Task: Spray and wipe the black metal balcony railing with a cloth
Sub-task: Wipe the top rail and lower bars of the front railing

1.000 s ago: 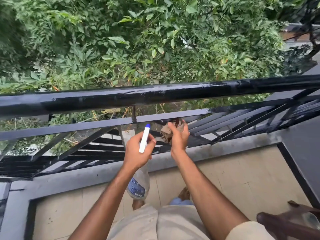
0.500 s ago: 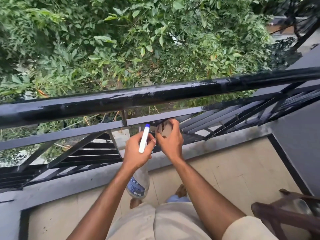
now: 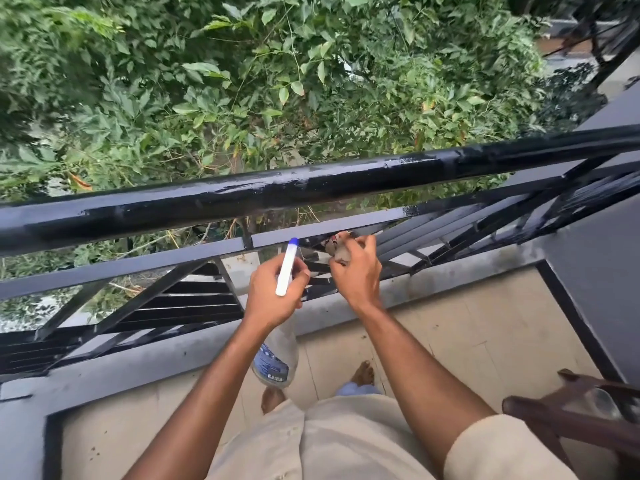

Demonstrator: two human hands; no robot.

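Not much has changed since a second ago: my left hand [image 3: 277,294] keeps the same curled grip on the neck of the spray bottle [image 3: 276,358], with its white head pointing up. The cloth [image 3: 336,250] showed as a loose bunch then. Now it's mostly tucked into my right hand [image 3: 356,273], whose fingers close around it and press it up against the underside of the middle bar [image 3: 173,259]. The two hands sit just beside each other, not touching.

The glossy top rail [image 3: 311,188] runs above both hands, the grey kerb [image 3: 450,277] just below them. There's a dark wall [image 3: 595,244] to the right and a brown chair [image 3: 561,420] near my right elbow. The tiled floor [image 3: 467,341] lies open between kerb and chair.
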